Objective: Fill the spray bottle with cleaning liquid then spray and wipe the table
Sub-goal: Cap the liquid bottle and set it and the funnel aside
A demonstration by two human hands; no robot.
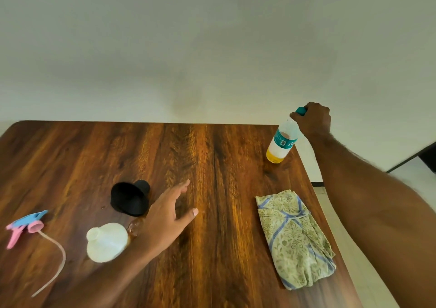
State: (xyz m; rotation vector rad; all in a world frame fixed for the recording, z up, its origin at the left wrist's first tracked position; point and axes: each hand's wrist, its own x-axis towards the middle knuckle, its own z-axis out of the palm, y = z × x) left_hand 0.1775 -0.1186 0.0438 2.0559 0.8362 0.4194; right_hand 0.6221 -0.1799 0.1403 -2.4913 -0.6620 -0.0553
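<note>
- The right hand [312, 119] grips the teal cap of the cleaning-liquid bottle [282, 142], which stands at about 1 o'clock near the far right corner of the table [212, 156]. Its long axis is nearly upright, leaning slightly toward the hand, with yellow liquid low in the base.
- The white spray bottle [106, 241] stands open-necked at about 8 o'clock, well apart from the liquid bottle and just beside the left forearm.
- The left hand [168, 211] holds nothing, its fingers spread and loose above the table, and is the hand nearer the spray bottle.
- A black funnel [129, 198] lies on its side just beyond the spray bottle; the pink-and-blue trigger sprayer head [24, 225] with its tube lies at 9 o'clock.
- A folded patterned cloth [295, 237] lies at 4 o'clock.
- The bottle's teal label shows a letter "B"; I cannot read the rest.
</note>
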